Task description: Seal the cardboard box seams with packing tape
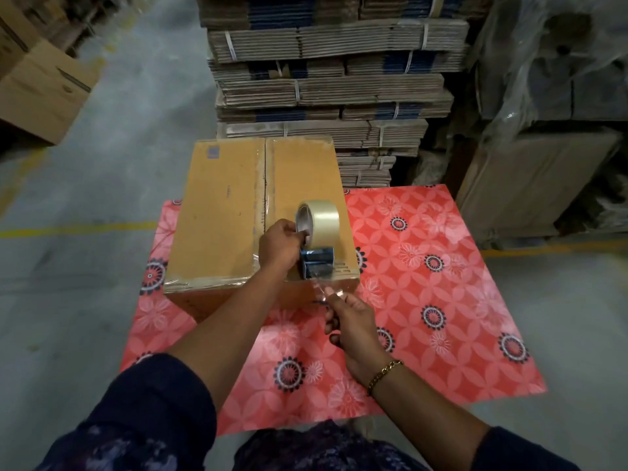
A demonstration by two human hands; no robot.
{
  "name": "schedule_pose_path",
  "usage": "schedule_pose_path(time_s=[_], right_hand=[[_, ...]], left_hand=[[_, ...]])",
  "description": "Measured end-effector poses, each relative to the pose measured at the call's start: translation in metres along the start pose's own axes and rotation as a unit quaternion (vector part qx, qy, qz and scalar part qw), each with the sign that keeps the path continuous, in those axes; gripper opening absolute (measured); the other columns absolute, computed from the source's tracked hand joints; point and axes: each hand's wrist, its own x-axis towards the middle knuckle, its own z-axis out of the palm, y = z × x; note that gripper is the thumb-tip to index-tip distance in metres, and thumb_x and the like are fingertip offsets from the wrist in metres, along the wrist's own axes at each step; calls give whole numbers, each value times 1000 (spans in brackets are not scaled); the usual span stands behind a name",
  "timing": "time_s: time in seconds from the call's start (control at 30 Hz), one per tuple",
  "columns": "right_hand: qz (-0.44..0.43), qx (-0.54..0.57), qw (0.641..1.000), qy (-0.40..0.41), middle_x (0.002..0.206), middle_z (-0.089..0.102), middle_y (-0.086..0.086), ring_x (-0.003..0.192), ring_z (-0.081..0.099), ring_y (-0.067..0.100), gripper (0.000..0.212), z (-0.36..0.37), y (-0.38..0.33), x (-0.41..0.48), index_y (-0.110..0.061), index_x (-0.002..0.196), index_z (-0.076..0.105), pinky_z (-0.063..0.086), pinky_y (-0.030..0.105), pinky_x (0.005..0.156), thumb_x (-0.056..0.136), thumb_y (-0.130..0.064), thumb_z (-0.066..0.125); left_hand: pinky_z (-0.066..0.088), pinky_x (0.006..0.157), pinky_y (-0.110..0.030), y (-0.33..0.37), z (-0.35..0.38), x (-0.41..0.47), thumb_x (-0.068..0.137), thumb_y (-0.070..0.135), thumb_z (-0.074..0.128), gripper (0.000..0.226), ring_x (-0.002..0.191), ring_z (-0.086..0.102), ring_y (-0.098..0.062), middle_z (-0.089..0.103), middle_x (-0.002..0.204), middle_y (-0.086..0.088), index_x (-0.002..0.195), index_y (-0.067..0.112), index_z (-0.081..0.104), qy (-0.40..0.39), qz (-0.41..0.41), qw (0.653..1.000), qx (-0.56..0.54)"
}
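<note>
The cardboard box (238, 212) sits on a red flowered sheet (424, 266) spread on the floor, its long axis running straight away from the person. The centre seam (265, 185) follows that same line and already shows clear tape along it. The left hand (278, 246) is closed around the tape dispenser (316, 232), which rests on the box top just right of the seam, at the near edge. The right hand (353, 324) hovers just in front of the near face, fingers pinched on the loose end of tape (323, 287) pulled from the dispenser. The tape runs down over the near edge, so the next press likely lands on the front face, nearest the right hand.
</note>
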Motion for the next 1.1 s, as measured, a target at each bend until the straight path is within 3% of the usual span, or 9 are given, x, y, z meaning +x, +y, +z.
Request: schedule_pose_path(time_s=[0.1,0.2,0.3,0.37,0.43,0.57,0.7,0.93,1.1], right_hand=[[15,19,1000,2,57,53,0,42,47,11,28,4,8,0,-18,73,56,31,22,43,95,-30,69],[32,34,999,0,59,54,0,45,47,11,28,7,15,-1,-19,73,56,33,23,45,96,-30,68],[39,47,998,-10,60,55,0,47,49,12,25,7,17,-3,-18,78,56,36,24,48,96,-30,67],[38,49,998,-13,60,55,0,47,49,12,24,7,17,-2,-17,80,55,37,25,48,97,-30,66],[37,49,998,-14,60,55,0,47,49,12,22,7,18,-2,-15,85,56,37,25,48,98,-30,64],[42,58,997,-17,59,55,-1,46,49,12,20,5,19,-1,-13,94,58,37,25,48,98,-31,65],[43,52,997,-20,59,54,-1,45,49,9,22,5,17,-3,-14,92,59,36,21,45,98,-34,64],[46,49,997,-32,62,53,0,47,51,10,23,5,13,-4,-14,94,60,37,22,47,98,-36,63],[69,72,991,-84,65,59,0,52,55,12,48,1,11,-6,-14,103,64,39,25,50,89,-60,63]], left_hand=[[48,90,-40,-10,-1,3,88,29,69,25,116,53,-35,61,120,-11,111,22,74,30,81,985,149],[48,91,-45,-21,-7,4,82,28,72,40,112,55,-34,70,110,-7,121,22,65,47,126,975,175],[48,85,-44,-33,-19,-7,87,30,70,25,103,58,-31,71,99,-2,111,22,67,87,167,970,154],[48,80,-41,-46,-29,-32,88,22,68,16,96,58,-25,65,95,0,104,20,66,105,236,957,132],[49,80,-36,-62,-36,-64,86,11,65,21,96,55,-18,61,102,0,106,17,64,62,324,931,157],[45,85,-31,-83,-37,-103,80,2,64,37,103,52,-21,56,112,-6,114,14,62,-11,454,858,240],[47,81,-35,-87,-28,-107,81,8,60,32,101,54,-24,58,111,-5,112,15,64,-29,465,842,271],[47,72,-37,-83,-20,-107,93,16,53,16,92,55,-23,60,100,-4,102,14,66,5,458,852,255],[45,67,-34,-79,-17,-105,89,10,59,14,88,55,-20,58,97,-2,100,15,66,-1,433,875,217]])
